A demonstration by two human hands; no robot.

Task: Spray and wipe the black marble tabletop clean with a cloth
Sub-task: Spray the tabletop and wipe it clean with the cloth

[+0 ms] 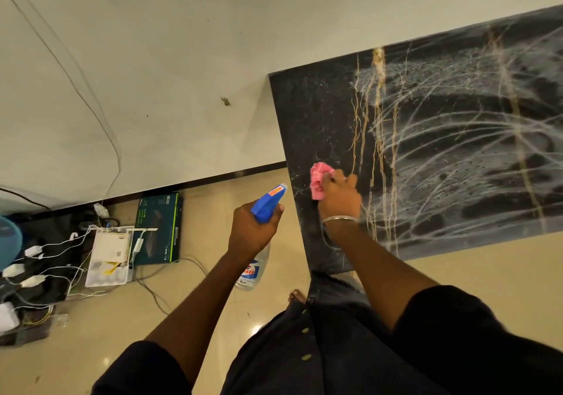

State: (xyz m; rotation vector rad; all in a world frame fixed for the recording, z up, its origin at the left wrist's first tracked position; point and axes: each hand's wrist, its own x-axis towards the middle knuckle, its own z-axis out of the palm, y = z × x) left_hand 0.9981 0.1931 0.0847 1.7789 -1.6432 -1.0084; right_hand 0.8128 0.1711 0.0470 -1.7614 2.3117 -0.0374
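The black marble tabletop with gold and white veins fills the right half of the view; pale wet streaks cover its middle and right. My right hand grips a crumpled pink cloth and presses it on the marble near the table's left edge. My left hand holds a clear spray bottle by its blue trigger head, hanging over the floor just left of the table. A silver bangle sits on my right wrist.
A cream wall runs behind the table. On the tiled floor at left lie a dark green box, a white tray of papers, and several chargers and cables. My bare foot stands by the table's near corner.
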